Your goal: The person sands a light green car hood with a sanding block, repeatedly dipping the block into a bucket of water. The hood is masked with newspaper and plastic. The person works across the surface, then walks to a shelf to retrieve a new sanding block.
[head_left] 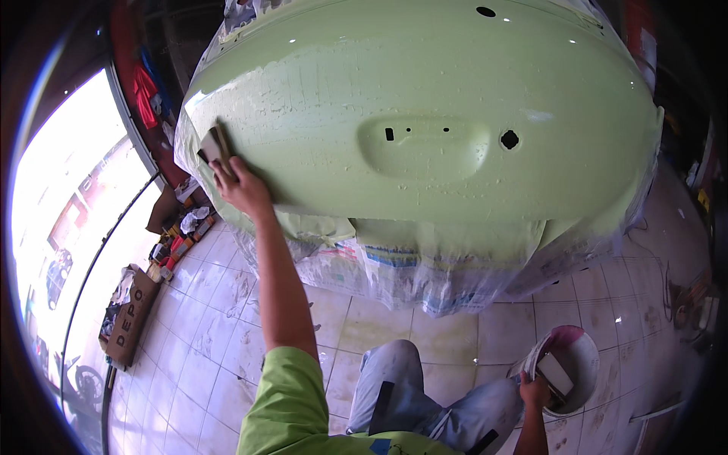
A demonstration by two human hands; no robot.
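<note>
A light green car body panel (318,91), wet with droplets and streaks, spreads across the upper middle. Its recess (425,148) has small cut-outs, with a dark round hole beside it. At the panel's left edge, my left hand (244,189) is closed on a sanding block (216,145) lying against the surface. Down at the lower right, my right hand (535,390) is closed at the near-left rim of a white bucket (584,368). Just past its fingers, a pale rectangular block (556,376) shows inside the bucket; whether the fingers touch it is unclear.
Plastic and paper masking (440,265) hangs below the panel. My knees (390,371) are between panel and body, over pale floor tiles (212,326). A cardboard box (130,318) and assorted small containers (178,243) line the left side, by a bright opening.
</note>
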